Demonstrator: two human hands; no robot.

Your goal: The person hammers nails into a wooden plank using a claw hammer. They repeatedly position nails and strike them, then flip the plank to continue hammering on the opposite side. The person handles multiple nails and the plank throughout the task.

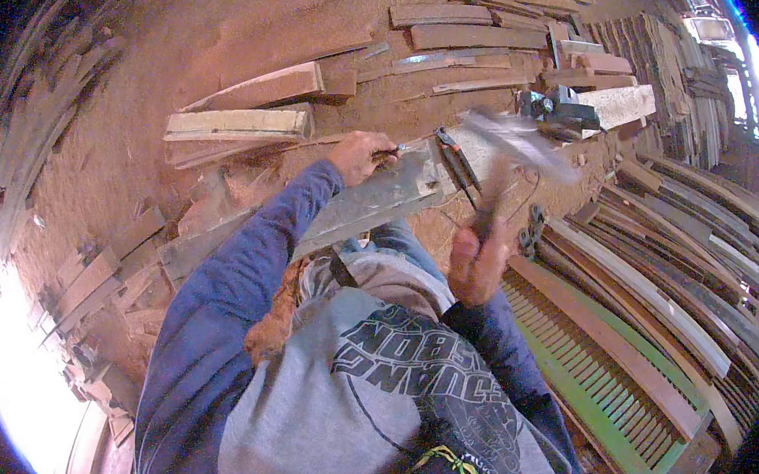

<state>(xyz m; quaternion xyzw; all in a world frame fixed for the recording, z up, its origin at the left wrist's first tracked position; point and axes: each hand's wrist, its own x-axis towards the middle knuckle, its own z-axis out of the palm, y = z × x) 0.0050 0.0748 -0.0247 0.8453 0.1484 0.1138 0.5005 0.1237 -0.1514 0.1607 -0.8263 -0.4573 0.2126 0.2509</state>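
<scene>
My right hand point(480, 265) is wrapped round the handle of a hammer point(524, 144); its grey head is smeared by motion above the workbench plank. On the left, my left hand point(361, 156) is closed in a pinch over the weathered grey plank point(368, 204). Something small and dark sticks out from its fingertips, too small to make out. Between my two hands lies a pair of pliers point(458, 161) with orange and black handles, resting across the plank.
A dark power tool point(563, 112) sits on a pale board point(632, 103) beyond the hammer. Wood offcuts point(241, 125) lie ahead on sawdust. Right of me are a green slatted frame point(586, 372) and stacked long strips point(642, 292). More scraps point(93, 273) lie left.
</scene>
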